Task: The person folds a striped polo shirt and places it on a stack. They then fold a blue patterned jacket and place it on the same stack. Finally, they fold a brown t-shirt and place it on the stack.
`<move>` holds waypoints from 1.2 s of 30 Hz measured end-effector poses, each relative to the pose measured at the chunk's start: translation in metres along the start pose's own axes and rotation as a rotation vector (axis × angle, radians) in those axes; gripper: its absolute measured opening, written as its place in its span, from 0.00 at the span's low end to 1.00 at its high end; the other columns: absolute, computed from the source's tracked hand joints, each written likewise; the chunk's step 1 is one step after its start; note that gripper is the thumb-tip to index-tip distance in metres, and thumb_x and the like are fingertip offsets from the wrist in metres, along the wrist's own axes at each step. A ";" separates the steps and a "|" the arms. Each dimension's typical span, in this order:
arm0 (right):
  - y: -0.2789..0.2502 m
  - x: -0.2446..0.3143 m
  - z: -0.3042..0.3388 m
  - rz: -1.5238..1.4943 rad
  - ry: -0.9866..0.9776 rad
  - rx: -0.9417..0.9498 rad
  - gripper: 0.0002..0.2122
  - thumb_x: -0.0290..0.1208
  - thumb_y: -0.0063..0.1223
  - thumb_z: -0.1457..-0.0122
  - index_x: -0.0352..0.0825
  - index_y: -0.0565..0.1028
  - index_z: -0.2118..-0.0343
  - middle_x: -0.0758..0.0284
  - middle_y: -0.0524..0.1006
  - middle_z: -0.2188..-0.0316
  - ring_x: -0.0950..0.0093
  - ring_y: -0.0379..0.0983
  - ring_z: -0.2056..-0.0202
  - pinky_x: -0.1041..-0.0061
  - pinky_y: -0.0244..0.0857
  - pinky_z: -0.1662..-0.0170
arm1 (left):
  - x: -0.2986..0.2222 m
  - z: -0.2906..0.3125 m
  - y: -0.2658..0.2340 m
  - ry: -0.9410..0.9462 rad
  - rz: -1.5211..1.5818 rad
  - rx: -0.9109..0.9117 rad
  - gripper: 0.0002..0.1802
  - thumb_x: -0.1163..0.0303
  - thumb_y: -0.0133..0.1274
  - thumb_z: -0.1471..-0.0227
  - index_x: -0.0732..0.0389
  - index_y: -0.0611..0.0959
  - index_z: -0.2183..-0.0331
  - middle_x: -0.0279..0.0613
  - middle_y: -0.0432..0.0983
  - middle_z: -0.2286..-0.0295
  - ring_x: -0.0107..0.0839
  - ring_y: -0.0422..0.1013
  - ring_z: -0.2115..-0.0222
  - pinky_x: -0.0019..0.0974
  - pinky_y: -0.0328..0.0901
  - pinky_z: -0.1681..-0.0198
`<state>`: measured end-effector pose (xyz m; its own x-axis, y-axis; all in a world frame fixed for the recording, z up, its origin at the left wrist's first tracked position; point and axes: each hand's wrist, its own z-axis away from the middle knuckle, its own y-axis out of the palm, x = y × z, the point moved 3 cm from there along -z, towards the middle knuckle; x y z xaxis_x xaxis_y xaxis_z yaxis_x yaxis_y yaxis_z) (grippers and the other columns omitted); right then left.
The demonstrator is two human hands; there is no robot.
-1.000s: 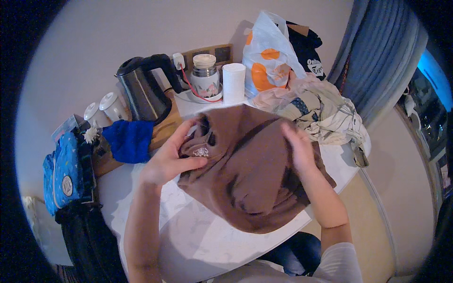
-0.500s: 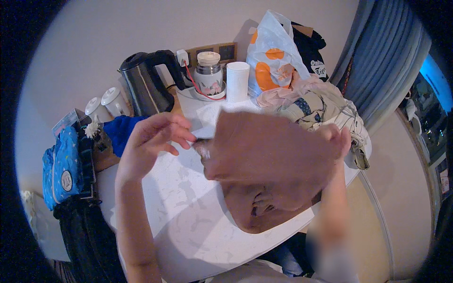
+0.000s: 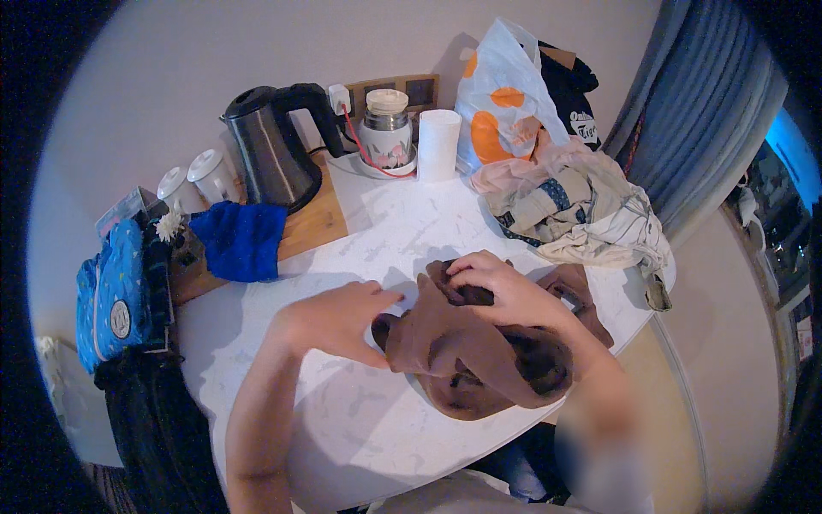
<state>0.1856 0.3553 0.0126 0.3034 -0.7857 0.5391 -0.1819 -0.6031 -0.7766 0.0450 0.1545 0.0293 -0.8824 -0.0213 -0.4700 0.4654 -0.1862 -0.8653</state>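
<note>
A crumpled brown garment (image 3: 462, 347) lies on the white table in front of me; its exact kind cannot be told. My right hand (image 3: 505, 295) reaches over its far side, fingers curled into a dark opening and gripping the cloth there. At the garment's left edge is my left hand (image 3: 347, 321), thumb and fingers spread apart, the thumb tip touching or very near the fabric. Part of the garment extends to the right under my right forearm.
The white table (image 3: 334, 428) carries a steel kettle (image 3: 272, 154), a flask (image 3: 387, 137), a white paper roll (image 3: 438, 146) and a blue cloth (image 3: 241, 240). Light rumpled clothes (image 3: 591, 206) and a plastic bag (image 3: 505, 107) stand back right. A blue patterned bag (image 3: 120, 287) sits left.
The brown garment has come down from its raised, spread position and now lies bunched on the table. My right hand moved left and down onto it; my left hand moved right and down to its edge.
</note>
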 end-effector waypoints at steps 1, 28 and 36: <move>-0.002 0.003 -0.001 0.046 -0.061 0.036 0.11 0.32 0.59 0.53 0.32 0.74 0.68 0.59 0.73 0.58 0.61 0.68 0.54 0.66 0.61 0.49 | -0.008 -0.007 0.003 0.000 -0.011 0.007 0.42 0.55 0.64 0.66 0.67 0.69 0.51 0.55 0.67 0.56 0.50 0.65 0.54 0.42 0.61 0.50; 0.018 0.042 0.003 -0.780 -0.081 0.333 0.37 0.40 0.62 0.52 0.31 0.58 0.42 0.59 0.63 0.43 0.69 0.59 0.43 0.68 0.52 0.40 | -0.061 0.009 -0.008 0.243 1.108 -0.014 0.29 0.57 0.44 0.43 0.70 0.68 0.47 0.44 0.69 0.53 0.29 0.63 0.53 0.31 0.56 0.47; -0.012 0.031 0.013 -0.810 0.387 -0.609 0.06 0.24 0.49 0.46 0.32 0.76 0.66 0.72 0.78 0.70 0.81 0.72 0.68 0.78 0.67 0.61 | -0.062 -0.002 -0.022 0.450 1.268 -0.370 0.71 0.52 0.71 0.76 0.66 0.45 0.39 0.52 0.58 0.45 0.36 0.57 0.44 0.37 0.49 0.41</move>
<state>0.2096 0.3404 0.0346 0.2465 -0.0488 0.9679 -0.5264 -0.8453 0.0915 0.0899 0.1622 0.0767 0.2144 0.3488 -0.9123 0.9742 -0.0092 0.2255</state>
